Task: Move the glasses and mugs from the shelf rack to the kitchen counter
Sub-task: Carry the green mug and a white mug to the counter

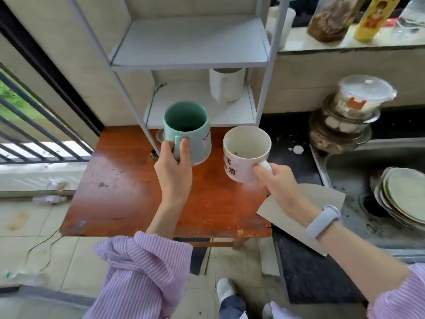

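Green-glazed and held by its handle, the teal mug (187, 132) sits in our left hand (173, 168), fingers curled round the loop, just in front of the white shelf rack (190, 40). Our right hand (277, 184) pinches the handle of the cream mug (246, 153), lifted to the right of the rack's front edge, above the red wooden surface (128, 192). A white jug (226, 87) stands on the rack's lower shelf. Beyond the rack to the right lies the dark kitchen counter (287, 143).
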The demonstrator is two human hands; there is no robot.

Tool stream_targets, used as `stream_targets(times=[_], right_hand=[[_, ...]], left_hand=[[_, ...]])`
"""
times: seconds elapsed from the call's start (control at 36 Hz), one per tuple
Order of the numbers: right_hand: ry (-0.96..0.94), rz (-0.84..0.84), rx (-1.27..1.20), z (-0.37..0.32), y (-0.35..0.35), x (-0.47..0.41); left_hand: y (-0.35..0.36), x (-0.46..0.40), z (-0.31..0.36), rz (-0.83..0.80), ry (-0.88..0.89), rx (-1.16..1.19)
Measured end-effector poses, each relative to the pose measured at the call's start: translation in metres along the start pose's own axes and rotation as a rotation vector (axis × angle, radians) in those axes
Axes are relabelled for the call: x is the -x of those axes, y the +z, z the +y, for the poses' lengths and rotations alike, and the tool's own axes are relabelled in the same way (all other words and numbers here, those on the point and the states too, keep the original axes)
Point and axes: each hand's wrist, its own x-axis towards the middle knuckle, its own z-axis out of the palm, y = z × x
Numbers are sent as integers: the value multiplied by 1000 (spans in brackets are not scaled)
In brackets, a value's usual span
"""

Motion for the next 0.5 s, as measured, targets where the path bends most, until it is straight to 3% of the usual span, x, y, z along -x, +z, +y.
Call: stream_targets(times=[0.22,0.5], right_hand=[[64,109,-13,25,-64,66],[86,496,38,45,-218,196]], left_hand=[[13,77,39,-174,20,51],[105,200,135,-450,174,105]])
